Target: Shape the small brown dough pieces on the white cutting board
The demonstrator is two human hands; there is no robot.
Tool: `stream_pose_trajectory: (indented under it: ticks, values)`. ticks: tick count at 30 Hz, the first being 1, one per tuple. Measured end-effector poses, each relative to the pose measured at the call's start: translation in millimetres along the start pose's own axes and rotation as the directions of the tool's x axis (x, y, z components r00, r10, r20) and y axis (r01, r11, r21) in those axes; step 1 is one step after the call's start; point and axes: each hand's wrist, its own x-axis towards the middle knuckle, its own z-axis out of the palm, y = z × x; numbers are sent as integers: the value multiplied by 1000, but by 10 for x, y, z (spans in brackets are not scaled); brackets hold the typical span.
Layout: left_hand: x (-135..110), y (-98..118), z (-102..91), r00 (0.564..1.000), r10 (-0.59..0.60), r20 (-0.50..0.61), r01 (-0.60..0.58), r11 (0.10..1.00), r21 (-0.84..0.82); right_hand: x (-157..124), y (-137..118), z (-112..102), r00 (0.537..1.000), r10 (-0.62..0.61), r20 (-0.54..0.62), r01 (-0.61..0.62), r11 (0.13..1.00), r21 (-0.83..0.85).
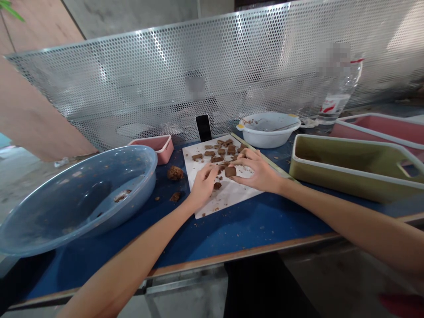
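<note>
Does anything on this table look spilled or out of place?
Slightly: two brown lumps lie on the blue table, left of the white board, while most brown pieces lie on it. Crumbs also dot the table, off the board, looking like spillage.

- Readable text: none; no word, brand or number can be made out.
- Bottle [353,81]: it carries the one clear label [335,104], a white band around its lower part, above the base. Red marks stand on the white, the boldest toward the band's left side as seen here. They are too small and blurred to tell as letters or as a picture.
- Phone [203,127]: the face turned this way is dark, with a pale edge, and gives nothing legible.
- Mesh [132,79]: two pixelated patches lie over it, one above the phone, one beside the bottle's top; whatever they cover cannot be read.
</note>
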Motion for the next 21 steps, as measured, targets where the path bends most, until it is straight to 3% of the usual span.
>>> stream_pose_trajectory:
  ticks: [3, 8, 13, 18, 21]
  values:
    - [8, -39, -17, 992, 82, -93, -76, 995, 70, -1, 38, 35, 995, 21, 102, -18, 999, -36]
    - [52, -160, -49, 985, 46, -166, -33, 996, 79, -27, 160, 116, 945, 88, 315, -54, 992, -115]
    - [64, -191, -66, 983, 35, -180, -20, 996, 83, -16, 233, 3, 898, -73, 434, 116, 991, -73]
    - [59, -186, -70, 987, 38, -159, -20, 994, 111, -1, 251, -93, 808, -171, 564, 254, 964, -71]
    - [53, -183, -64, 987, 35, -159, -17, 994, 112, -2, 247, -102, 811, -182, 556, 279, 956, -95]
